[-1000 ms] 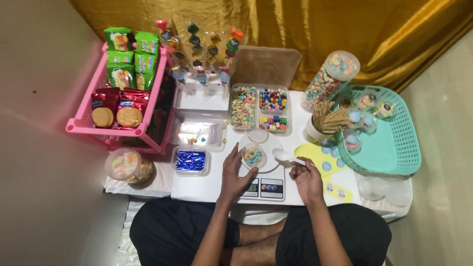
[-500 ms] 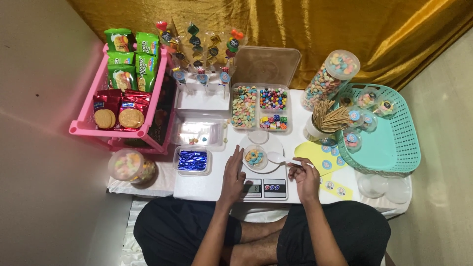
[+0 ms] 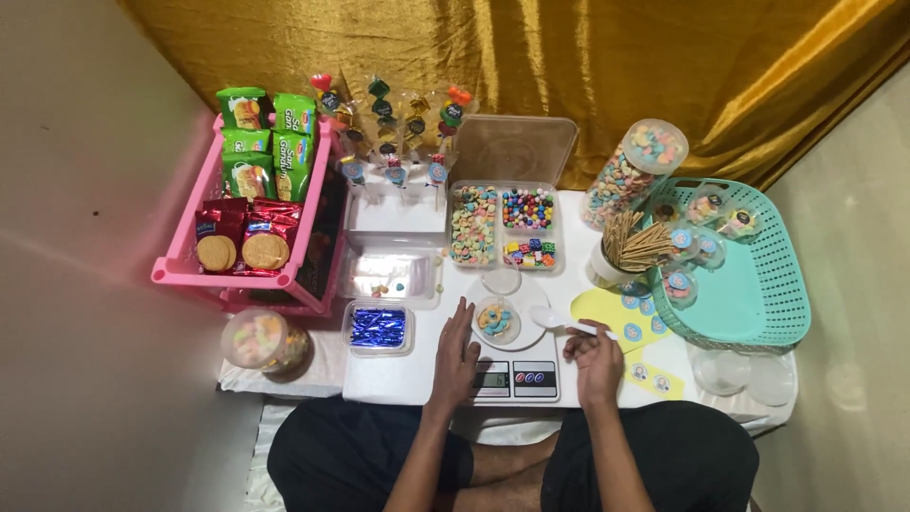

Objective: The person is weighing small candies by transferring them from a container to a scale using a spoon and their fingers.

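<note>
Left hand (image 3: 457, 353) lay flat, fingers spread, beside the small clear round cup of pastel candy (image 3: 497, 320) on the white digital kitchen scale (image 3: 512, 377), while right hand (image 3: 595, 358) pinched a white plastic spoon (image 3: 559, 321) just right of the cup.

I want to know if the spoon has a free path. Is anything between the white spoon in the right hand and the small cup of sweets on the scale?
Nothing visible does. The white spoon in the right hand lies just right of the small cup on the scale, with only bare scale plate between. The left hand rests on the cup's other side.
</note>
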